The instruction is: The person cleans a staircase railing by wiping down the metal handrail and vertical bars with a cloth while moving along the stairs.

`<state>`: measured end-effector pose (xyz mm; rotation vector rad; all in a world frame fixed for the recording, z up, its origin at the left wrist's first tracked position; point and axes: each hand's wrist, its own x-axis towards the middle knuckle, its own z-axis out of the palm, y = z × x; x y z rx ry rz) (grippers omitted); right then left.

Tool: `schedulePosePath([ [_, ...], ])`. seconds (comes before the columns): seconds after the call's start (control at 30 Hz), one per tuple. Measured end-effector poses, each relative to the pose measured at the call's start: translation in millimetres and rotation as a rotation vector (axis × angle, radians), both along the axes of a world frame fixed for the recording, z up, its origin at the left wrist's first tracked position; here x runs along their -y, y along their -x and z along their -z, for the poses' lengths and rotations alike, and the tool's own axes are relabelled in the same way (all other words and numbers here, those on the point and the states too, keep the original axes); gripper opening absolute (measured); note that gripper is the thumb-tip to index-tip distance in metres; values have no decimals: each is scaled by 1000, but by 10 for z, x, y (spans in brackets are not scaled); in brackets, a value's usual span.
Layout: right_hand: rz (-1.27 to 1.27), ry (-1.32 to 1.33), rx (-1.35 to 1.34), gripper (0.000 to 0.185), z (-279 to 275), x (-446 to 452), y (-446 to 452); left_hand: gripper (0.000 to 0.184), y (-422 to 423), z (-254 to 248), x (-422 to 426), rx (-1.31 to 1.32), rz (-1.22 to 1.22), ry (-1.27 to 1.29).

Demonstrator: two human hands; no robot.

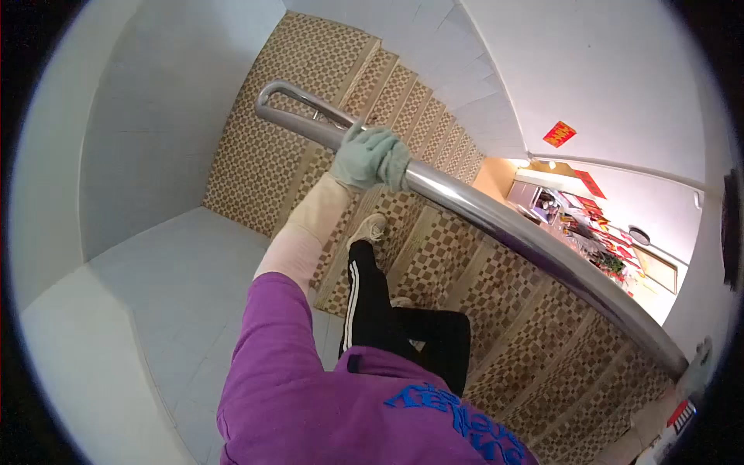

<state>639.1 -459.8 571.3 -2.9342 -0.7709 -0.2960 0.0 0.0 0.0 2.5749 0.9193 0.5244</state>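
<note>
My left hand (pixel 364 159), in a pale green glove with a cream cuff, is closed around the upper end of a thick metal handrail (pixel 535 240). A pale green cloth (pixel 395 164) shows beside the fingers and wraps part of the rail. Its far side is hidden behind the rail. Just past the hand, the rail bends back in a rounded loop (pixel 267 99). I see nothing of my right hand. My purple sleeve (pixel 267 318) reaches in from the lower left.
Checkered stairs (pixel 434 248) run under the rail and curve upward beyond it. My shoe (pixel 370 228) rests on a step. Grey tiled wall (pixel 163 116) encloses the left. At right, beyond the rail, a lit room holds a cluttered surface (pixel 581 229). A red-and-white object (pixel 682 416) appears lower right.
</note>
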Motion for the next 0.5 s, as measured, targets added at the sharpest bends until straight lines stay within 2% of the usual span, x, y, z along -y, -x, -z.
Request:
schedulePosePath([
  [0.03,-101,-51,-10,47,-96,195,-158,63,107,-32,-19,86,13,-73],
  [0.07,-98,-42,11,47,-220,283,-182,63,201,-70,-5,175,25,-139],
  [0.1,-65,-18,63,48,-175,201,-121,63,51,372,-240,194,23,-125],
  [0.17,-7,5,117,48,-259,219,32,61,262,422,-318,75,-125,88],
  [0.2,14,10,135,48,-299,231,68,61,442,680,-384,68,-131,94],
  [0.27,46,20,162,49,-365,246,137,63,771,1328,-556,16,-280,-76],
  [0.37,74,42,182,49,-331,243,129,62,965,1286,-731,-19,-197,-77],
  [0.4,80,52,184,49,-321,248,118,57,995,1342,-732,-177,-342,41],
  [0.5,96,59,193,50,-250,261,137,50,1035,1477,-762,-158,-464,-24],
])
